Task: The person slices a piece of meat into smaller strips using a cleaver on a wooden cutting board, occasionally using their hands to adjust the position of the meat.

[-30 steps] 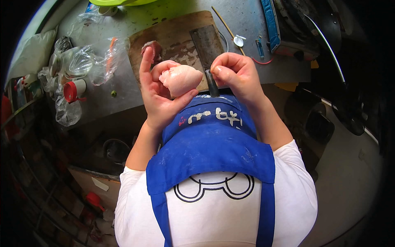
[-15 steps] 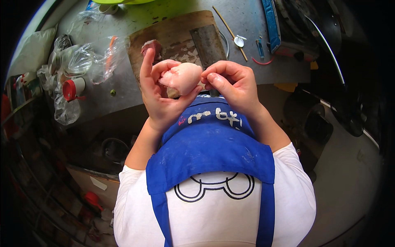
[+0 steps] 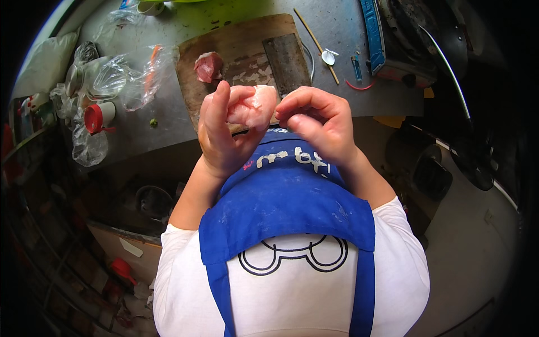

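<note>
Tub: small white cylindrical tub with a red end (image 3: 101, 117), tipped over on the grey metal counter (image 3: 174, 124); contents hidden.
Bag: crumpled clear plastic bag (image 3: 133, 90) near the tub, orange strip (image 3: 151, 70) showing at it.
Left hand (image 3: 222, 132): raised, fingers and thumb closed around a pale pink lump of raw meat (image 3: 254, 109).
Meat position: in the air, over the near edge of the brown wooden board (image 3: 193, 48).
Right hand (image 3: 325, 121): half-curled, slight gap between thumb and forefinger, tips beside the lump; contact or grip, cannot tell.
Board load: darker red chunk of raw meat (image 3: 209, 67), dark rectangular cleaver blade (image 3: 286, 62).
</note>
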`<state>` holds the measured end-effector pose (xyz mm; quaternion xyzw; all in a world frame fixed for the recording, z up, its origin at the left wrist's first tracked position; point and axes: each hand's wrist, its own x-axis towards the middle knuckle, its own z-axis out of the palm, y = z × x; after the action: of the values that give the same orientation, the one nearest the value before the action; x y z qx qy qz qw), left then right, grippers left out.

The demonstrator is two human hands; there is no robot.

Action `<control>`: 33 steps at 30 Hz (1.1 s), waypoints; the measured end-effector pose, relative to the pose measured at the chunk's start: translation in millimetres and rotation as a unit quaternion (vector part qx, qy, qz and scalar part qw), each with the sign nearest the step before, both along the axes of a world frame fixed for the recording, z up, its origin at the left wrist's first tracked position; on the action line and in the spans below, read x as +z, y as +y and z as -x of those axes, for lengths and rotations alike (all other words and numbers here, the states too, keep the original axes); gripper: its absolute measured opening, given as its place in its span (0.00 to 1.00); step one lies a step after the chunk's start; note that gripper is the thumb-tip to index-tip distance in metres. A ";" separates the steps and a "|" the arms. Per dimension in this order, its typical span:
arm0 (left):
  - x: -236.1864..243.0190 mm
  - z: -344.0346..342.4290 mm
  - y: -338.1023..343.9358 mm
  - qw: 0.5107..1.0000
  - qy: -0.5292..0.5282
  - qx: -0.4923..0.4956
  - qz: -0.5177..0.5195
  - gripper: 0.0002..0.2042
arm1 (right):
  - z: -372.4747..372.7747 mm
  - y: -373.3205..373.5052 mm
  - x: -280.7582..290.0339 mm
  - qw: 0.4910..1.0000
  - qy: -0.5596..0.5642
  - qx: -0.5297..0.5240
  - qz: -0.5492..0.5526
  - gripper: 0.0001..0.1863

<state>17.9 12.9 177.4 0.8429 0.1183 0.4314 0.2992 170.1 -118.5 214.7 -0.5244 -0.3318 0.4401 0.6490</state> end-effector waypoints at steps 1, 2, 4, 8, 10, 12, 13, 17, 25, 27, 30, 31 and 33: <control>-1.6 -0.7 0.5 1.000 -0.003 0.004 -0.008 0.49 | 2.2 0.9 -0.8 0.998 -0.054 -0.006 -0.005 0.09; -2.7 -1.3 1.0 1.000 -0.006 0.008 -0.015 0.48 | 3.9 2.1 -1.0 0.998 -0.067 -0.014 0.005 0.09; -3.7 -2.2 1.7 1.000 -0.008 0.011 -0.026 0.47 | 8.2 6.3 -2.2 0.996 -0.091 -0.025 0.008 0.08; -0.3 -0.7 1.9 0.999 0.001 0.015 -0.043 0.45 | 8.6 8.1 -5.9 0.991 -0.129 -0.033 0.011 0.06; -1.2 -0.5 3.0 0.998 -0.009 0.019 -0.059 0.43 | 9.5 8.7 -5.7 0.993 -0.115 -0.026 0.025 0.06; -1.8 -0.7 3.9 0.997 -0.018 0.019 -0.075 0.43 | 10.0 9.5 -5.3 0.994 -0.108 -0.014 0.030 0.06; -1.7 -0.7 4.2 0.996 -0.022 0.016 -0.083 0.42 | 9.8 10.3 -5.0 0.994 -0.109 -0.005 0.028 0.06; -0.9 -1.9 7.7 0.990 -0.023 0.030 -0.137 0.43 | 12.6 14.1 -4.2 0.992 -0.122 0.005 0.017 0.06; -11.4 -0.3 8.2 0.986 -0.029 0.031 -0.160 0.47 | 4.5 26.2 -21.3 0.924 -0.366 -0.113 0.013 0.04; -10.2 -1.0 8.8 0.990 -0.020 0.033 -0.137 0.48 | -5.4 26.4 -28.0 0.946 -0.287 -0.127 0.076 0.05; -9.6 -3.0 7.2 0.994 -0.026 0.038 -0.098 0.45 | -1.8 15.5 -22.4 0.943 -0.319 -0.092 0.010 0.05; -8.2 -1.9 8.3 0.995 -0.017 0.038 -0.095 0.44 | 0.6 15.1 -21.6 0.942 -0.325 -0.082 -0.020 0.05; -8.1 -1.9 9.1 0.995 -0.011 0.036 -0.091 0.44 | 4.4 14.6 -19.3 0.939 -0.329 -0.076 -0.059 0.05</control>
<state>19.7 22.0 169.3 0.8570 0.1058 0.4602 0.2063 165.6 -103.9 195.4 -0.6241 -0.5118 0.1719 0.5648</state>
